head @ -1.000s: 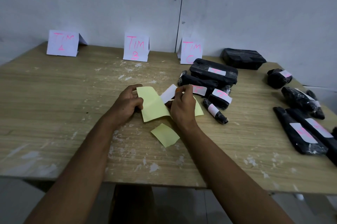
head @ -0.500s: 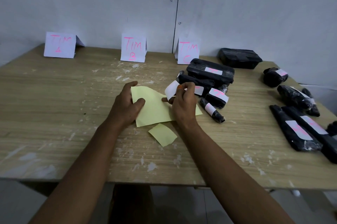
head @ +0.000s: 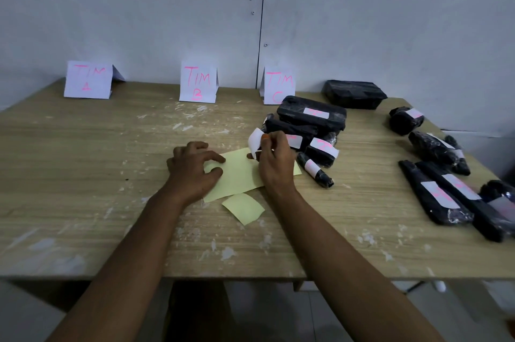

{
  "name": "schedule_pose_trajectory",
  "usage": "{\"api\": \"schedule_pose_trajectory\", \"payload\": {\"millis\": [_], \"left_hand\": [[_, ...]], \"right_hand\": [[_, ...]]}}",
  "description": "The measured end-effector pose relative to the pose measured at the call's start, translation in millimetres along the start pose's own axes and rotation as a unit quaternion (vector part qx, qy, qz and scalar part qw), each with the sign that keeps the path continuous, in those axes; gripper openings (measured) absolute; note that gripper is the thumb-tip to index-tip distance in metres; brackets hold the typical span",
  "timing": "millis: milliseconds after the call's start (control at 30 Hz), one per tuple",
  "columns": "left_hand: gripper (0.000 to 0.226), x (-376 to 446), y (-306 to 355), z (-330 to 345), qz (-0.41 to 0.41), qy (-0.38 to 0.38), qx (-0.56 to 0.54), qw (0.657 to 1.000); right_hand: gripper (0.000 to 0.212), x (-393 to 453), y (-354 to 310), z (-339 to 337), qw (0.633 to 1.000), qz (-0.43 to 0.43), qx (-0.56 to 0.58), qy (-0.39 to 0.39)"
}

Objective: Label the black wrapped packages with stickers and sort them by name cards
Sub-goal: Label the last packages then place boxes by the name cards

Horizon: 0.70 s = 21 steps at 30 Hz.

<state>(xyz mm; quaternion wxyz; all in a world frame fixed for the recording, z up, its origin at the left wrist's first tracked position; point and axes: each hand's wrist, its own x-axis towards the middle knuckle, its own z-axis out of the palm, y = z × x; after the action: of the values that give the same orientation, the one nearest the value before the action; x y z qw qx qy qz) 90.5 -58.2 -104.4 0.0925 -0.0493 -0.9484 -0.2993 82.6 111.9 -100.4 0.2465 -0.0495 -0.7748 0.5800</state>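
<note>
One camera only, worn on the person's head, looking forward and down across the wooden table [head: 83, 174] toward the grey wall [head: 139, 7] behind it. It sits close: both forearms reach in from the bottom edge, and the table's near edge crosses the lower part of the view. The wide angle bends the table's edges.

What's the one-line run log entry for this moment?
left hand presses yellow sheet | right hand peels white sticker | unlabeled package by wall
</note>
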Motion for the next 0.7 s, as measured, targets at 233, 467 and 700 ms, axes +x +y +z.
{"api": "schedule_pose_trajectory", "payload": {"millis": [233, 467, 700], "left_hand": [[0.006, -3, 28, -5, 0.074, 0.082, -0.222, 0.969], [0.025, -7, 92, 1, 0.079, 0.014, -0.4, 0.913], [0.014, 4, 142, 20, 0.041, -0.047, -0.488, 0.871]], "right_hand": [[0.02, -11, -15, -12, 0.987, -0.154, -0.025, 0.022], [0.018, -18, -12, -40, 0.964, -0.259, -0.041, 0.054], [0.019, -14, 0, -88, 0.96, -0.249, -0.057, 0.111]]}}
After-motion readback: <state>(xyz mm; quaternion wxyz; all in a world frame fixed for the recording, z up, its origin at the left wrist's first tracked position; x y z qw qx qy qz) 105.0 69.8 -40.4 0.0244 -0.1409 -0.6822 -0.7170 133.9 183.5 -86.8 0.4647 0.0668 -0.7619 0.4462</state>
